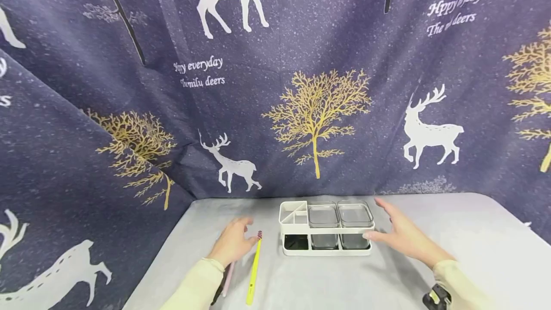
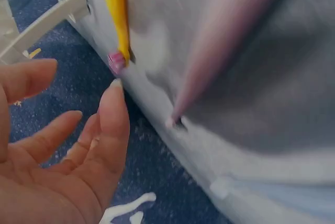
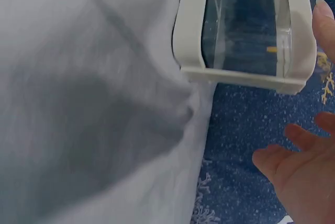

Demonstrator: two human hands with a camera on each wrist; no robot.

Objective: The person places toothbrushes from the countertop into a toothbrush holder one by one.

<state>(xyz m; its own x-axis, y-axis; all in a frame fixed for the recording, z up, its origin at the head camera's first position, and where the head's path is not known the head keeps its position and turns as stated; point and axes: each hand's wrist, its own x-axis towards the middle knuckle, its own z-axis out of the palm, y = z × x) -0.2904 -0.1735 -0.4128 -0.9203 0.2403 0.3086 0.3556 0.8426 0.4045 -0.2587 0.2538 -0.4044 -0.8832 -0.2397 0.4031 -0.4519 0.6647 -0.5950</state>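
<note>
The fingers of the left hand were parted and softly bent, with nothing between them, above the left part of a pale table. To the left and all along the back hung a dark blue cloth, printed with white deer and golden trees. Near that wrist I made out a pink stick lying on the table, partly hidden by the arm. Just to its right lay a yellow toothbrush, its reddish-purple bristled head pointing away from the person and just beside the left fingertips. Farther right, well apart from the brush, stood a white two-tier rack. Its upper level had a divided white section on the left and two clear bins beside it; the lower level was black at the left, with greyish see-through bins next to that. At the rack's right end was the right hand, spread wide and gripping nothing, its thumb by the lower corner, whether touching I couldn't tell. A dark device sat on that wrist, below a cream sleeve
</note>
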